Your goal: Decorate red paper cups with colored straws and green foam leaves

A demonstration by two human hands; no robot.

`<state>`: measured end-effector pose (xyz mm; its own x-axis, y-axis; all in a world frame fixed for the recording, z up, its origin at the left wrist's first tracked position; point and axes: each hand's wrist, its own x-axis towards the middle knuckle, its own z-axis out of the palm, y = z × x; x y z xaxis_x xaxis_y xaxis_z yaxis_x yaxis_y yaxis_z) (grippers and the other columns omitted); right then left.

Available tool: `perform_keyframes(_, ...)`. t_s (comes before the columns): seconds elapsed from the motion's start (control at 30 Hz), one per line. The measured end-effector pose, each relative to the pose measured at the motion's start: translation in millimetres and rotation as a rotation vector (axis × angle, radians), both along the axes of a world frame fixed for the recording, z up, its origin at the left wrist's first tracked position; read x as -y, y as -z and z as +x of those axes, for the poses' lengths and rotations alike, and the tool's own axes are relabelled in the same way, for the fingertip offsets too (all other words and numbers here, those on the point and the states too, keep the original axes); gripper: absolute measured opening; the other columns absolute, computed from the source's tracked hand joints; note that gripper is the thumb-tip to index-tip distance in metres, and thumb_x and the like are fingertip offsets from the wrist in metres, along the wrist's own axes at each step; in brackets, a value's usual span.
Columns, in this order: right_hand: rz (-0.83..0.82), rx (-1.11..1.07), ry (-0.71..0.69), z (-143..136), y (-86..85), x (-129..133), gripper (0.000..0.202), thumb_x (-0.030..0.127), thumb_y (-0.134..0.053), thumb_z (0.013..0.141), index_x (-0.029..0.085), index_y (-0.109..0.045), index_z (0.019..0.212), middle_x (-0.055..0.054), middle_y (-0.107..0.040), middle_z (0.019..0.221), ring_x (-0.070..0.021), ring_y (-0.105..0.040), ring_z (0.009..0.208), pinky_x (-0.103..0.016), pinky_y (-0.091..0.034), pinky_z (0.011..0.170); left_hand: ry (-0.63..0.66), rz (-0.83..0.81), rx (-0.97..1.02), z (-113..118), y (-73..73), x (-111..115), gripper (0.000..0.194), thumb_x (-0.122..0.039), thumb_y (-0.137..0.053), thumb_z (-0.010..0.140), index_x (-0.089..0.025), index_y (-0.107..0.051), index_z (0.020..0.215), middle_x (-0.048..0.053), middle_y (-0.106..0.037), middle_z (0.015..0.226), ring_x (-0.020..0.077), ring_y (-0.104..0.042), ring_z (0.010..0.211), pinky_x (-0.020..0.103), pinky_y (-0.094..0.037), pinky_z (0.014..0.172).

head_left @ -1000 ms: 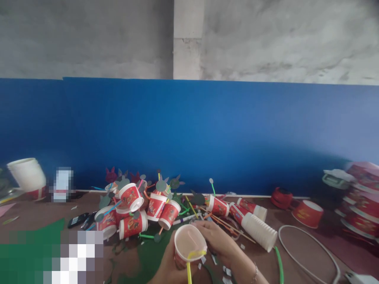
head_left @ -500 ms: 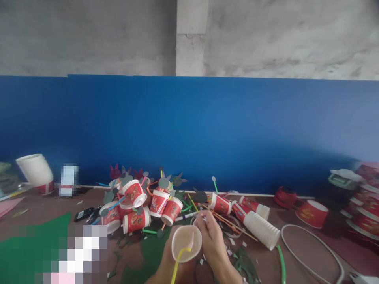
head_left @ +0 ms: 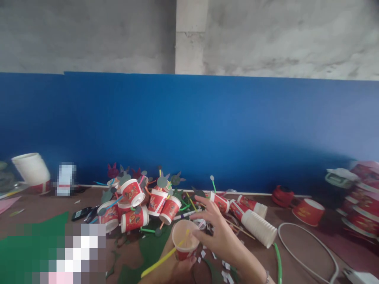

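Observation:
A red paper cup with a white rim is held upright in my left hand, whose fingers wrap round its lower part. A yellow bendy straw runs from inside the cup over its rim toward the lower left. My right hand is at the cup's right side, fingers spread and raised, thumb near the rim; nothing shows between the fingers. Behind the hands lies a pile of red cups with coloured straws and paper shapes.
Stacked cups lie right of centre, near a green straw and a white cable loop. Green paper is at the left, with paper scraps around the hands. A blue panel stands behind.
My right hand has opened and its fingers have spread above the table. The cup has tilted more upright, and the straw now leans further left. The view has shifted slightly.

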<state>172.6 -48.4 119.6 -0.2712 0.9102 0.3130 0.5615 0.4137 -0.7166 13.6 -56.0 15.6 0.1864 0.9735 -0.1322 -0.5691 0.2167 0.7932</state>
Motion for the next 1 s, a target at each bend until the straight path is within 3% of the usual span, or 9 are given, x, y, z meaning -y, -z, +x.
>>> perform_keyframes(0.1, -0.048, 0.065, -0.039, -5.4, 1.9, 2.2, 0.014, 0.018, -0.061, 0.072, 0.025, -0.070, 0.081, -0.005, -0.041, 0.141, -0.0291, -0.028, 0.134, -0.048, -0.023, 0.108, 0.093, 0.056, -0.016, 0.0, 2.7, -2.9, 0.039, -0.034, -0.065, 0.081, -0.020, -0.055, 0.116, 0.008, -0.059, 0.117, 0.0243, -0.059, 0.102, 0.042, -0.051, 0.083)
perform_keyframes(0.23, -0.025, 0.083, -0.001, -10.1, 8.6, -0.6, 0.008, 0.017, -0.059, 0.073, 0.021, -0.065, 0.072, -0.007, -0.045, 0.137, -0.0278, -0.034, 0.130, -0.047, -0.025, 0.106, 0.146, 0.198, -0.120, -3.0, 9.6, -8.4, 0.082, -0.026, -0.091, 0.041, -0.021, -0.057, 0.116, 0.011, -0.066, 0.112, 0.0338, -0.056, 0.110, 0.043, -0.045, 0.094)
perform_keyframes(0.47, -0.091, 0.116, -0.002, -10.6, 13.9, -4.7, 0.008, 0.015, -0.062, 0.070, 0.021, -0.066, 0.067, -0.007, -0.054, 0.128, -0.0263, -0.046, 0.120, -0.042, -0.031, 0.101, 0.151, 0.462, -0.570, -4.0, 14.7, -7.2, 0.052, -0.015, -0.075, 0.057, -0.018, -0.061, 0.107, 0.009, -0.068, 0.108, 0.0279, -0.062, 0.099, 0.036, -0.048, 0.090)
perform_keyframes(0.57, -0.134, 0.098, 0.000, -9.7, 15.1, -5.6, 0.008, 0.016, -0.061, 0.070, 0.020, -0.067, 0.066, -0.008, -0.056, 0.124, -0.0248, -0.049, 0.117, -0.038, -0.033, 0.099, 0.196, 0.540, -0.572, -3.6, 12.6, -6.6, 0.053, -0.013, -0.074, 0.058, -0.017, -0.060, 0.109, 0.010, -0.067, 0.110, 0.0262, -0.062, 0.098, 0.035, -0.048, 0.089)
perform_keyframes(0.67, -0.175, 0.097, -0.017, -9.2, 14.6, -4.3, 0.008, 0.015, -0.062, 0.069, 0.020, -0.067, 0.065, -0.007, -0.056, 0.123, -0.0243, -0.050, 0.116, -0.037, -0.035, 0.098, 0.243, 0.515, -0.528, -3.6, 10.3, -5.7, 0.050, -0.014, -0.072, 0.061, -0.015, -0.060, 0.109, 0.011, -0.068, 0.108, 0.0259, -0.064, 0.096, 0.033, -0.050, 0.086)
perform_keyframes(0.8, -0.159, 0.088, -0.038, -9.0, 14.2, -2.3, 0.009, 0.015, -0.061, 0.069, 0.020, -0.067, 0.064, -0.007, -0.057, 0.121, -0.0244, -0.051, 0.114, -0.037, -0.037, 0.097, 0.154, 0.450, -0.501, -2.1, 7.3, -3.3, 0.051, -0.016, -0.075, 0.059, -0.016, -0.061, 0.108, 0.010, -0.070, 0.105, 0.0275, -0.064, 0.095, 0.034, -0.051, 0.085)
perform_keyframes(1.0, -0.135, 0.071, -0.034, -11.9, 7.0, 2.1, 0.015, 0.015, -0.059, 0.070, 0.022, -0.071, 0.078, -0.008, -0.057, 0.122, -0.0251, -0.050, 0.116, -0.039, -0.036, 0.099, 0.088, 0.380, -0.504, 1.1, 3.1, -0.8, 0.026, -0.015, -0.072, 0.062, -0.017, -0.067, 0.087, 0.010, -0.072, 0.087, 0.0283, -0.066, 0.090, 0.037, -0.052, 0.084)
